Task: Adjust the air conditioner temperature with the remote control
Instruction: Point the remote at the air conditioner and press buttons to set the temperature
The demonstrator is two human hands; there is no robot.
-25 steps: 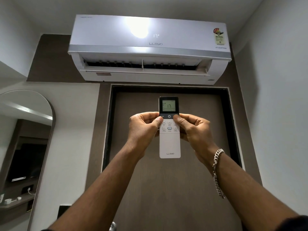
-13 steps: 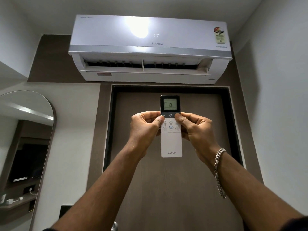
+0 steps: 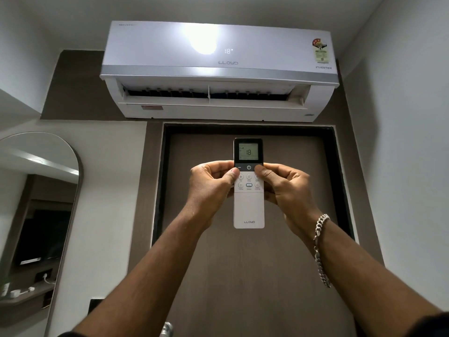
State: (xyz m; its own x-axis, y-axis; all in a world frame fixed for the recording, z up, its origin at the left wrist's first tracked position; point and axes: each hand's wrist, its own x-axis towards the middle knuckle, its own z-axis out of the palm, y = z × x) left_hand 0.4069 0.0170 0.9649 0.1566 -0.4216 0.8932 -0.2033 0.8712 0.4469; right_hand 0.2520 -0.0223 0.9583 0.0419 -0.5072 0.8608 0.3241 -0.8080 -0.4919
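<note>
Both forearms reach up from the bottom edge, their elbows cut off; a silver chain bracelet [image 3: 320,249] hangs loose on the right wrist. The left hand [image 3: 210,184] and right hand [image 3: 289,188] pinch the remote control [image 3: 249,207] between them, held upright in mid-air in front of the brown door [image 3: 255,276]. Each thumb lies on the dark strip of buttons at either side of the power symbol, the fingers curled behind the remote and hidden. The right thumb covers the button beneath it; whether either thumb is pressing cannot be told. The remote's small screen reads 18, its lesser icons too fine to read. A metal door handle [image 3: 167,329] is cut off at the bottom edge. At left an arched mirror [image 3: 38,215] shows a dim shelf with small white items, hard to make out. Above the door the air conditioner [image 3: 218,69] is mounted on the wall, its flap open, its panel showing 18 beside a bright glare; the sticker at its right end is unreadable
</note>
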